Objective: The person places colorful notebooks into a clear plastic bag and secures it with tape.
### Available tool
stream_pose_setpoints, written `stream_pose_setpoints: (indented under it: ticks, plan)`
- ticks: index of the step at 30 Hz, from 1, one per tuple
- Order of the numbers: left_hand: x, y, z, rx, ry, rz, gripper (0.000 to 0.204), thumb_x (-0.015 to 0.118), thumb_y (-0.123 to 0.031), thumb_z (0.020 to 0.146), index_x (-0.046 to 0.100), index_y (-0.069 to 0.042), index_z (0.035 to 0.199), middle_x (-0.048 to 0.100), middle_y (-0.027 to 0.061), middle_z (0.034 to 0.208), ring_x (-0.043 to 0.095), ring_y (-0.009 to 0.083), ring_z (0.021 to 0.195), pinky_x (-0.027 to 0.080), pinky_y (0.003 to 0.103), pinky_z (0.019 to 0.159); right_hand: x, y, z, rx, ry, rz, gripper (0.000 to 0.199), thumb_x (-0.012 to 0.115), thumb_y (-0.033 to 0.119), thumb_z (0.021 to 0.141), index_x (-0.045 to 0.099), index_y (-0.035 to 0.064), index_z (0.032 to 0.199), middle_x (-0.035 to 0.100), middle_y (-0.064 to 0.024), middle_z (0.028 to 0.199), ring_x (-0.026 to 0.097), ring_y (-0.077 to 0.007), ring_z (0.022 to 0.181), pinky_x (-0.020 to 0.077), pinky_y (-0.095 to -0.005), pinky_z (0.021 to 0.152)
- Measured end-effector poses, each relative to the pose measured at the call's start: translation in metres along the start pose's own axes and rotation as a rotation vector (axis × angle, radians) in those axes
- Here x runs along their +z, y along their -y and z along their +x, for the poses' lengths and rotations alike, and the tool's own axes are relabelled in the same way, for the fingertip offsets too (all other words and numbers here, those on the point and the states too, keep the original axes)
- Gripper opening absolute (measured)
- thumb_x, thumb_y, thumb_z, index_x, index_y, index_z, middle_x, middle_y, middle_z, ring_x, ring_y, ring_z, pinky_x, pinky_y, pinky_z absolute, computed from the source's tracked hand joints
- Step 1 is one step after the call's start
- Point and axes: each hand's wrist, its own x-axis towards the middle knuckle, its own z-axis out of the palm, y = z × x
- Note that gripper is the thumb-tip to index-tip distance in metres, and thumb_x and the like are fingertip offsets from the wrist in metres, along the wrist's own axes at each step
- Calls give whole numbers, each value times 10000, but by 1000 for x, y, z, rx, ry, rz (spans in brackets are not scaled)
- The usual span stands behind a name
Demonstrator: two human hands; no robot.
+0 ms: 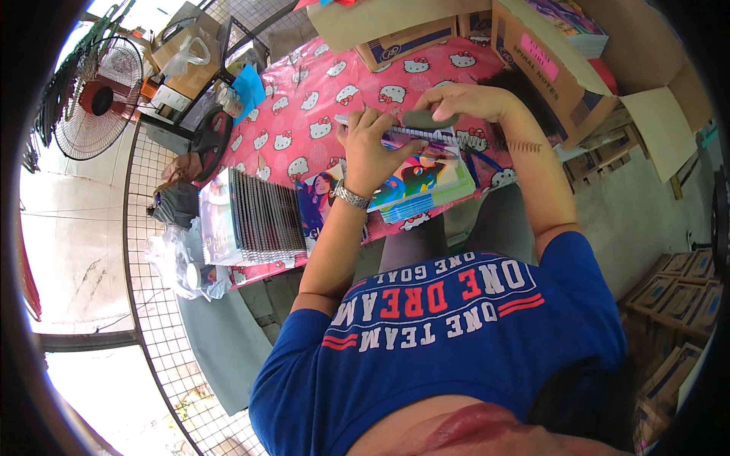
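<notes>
the left hand [370, 148] lies curled over the top edge of a spiral notebook [422, 171], fingers bent around the binding end and thumb pressed on the colourful cover. the right hand [465, 100] is closed in a pinch on a small dark grey tool [430, 119] just above the same edge; what sort of tool it is cannot be made out, since the fingers cover most of it. the wire binding itself is largely hidden behind both hands, only a short stretch showing between them.

the notebook sits on top of a small pile of like notebooks [414, 204] near the front edge of the desk [304, 114], which wears a pink cartoon-cat cloth. its long axis runs roughly left to right in the head view, the bound edge facing away from the person.

left of it a row of spiral notebooks [255, 220] stands on edge. an open cardboard box [547, 61] at the far right is cut off by the frame. a fan [95, 99] stands beyond the desk's left end.
</notes>
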Motion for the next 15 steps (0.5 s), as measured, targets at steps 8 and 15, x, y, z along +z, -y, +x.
stream_pose_setpoints:
  ticks: [8, 15]
  plan:
    - [-1, 4, 7, -21, 51, 0, 455, 905, -360, 587, 679, -121, 901, 618, -10, 941, 524, 247, 1000, 362, 467, 863, -3, 8, 1, 21, 2, -9, 574, 662, 402, 806, 618, 53, 1259, 588, -116, 1209, 580, -219, 1082, 464, -359, 957]
    - [1, 7, 9, 11, 55, -35, 465, 912, -343, 590, 656, -111, 902, 623, -7, 926, 525, 246, 980, 382, 462, 847, 4, 6, -3, -98, -41, 260, 565, 633, 405, 825, 615, 29, 1246, 617, -90, 1200, 573, -176, 1027, 460, -328, 903]
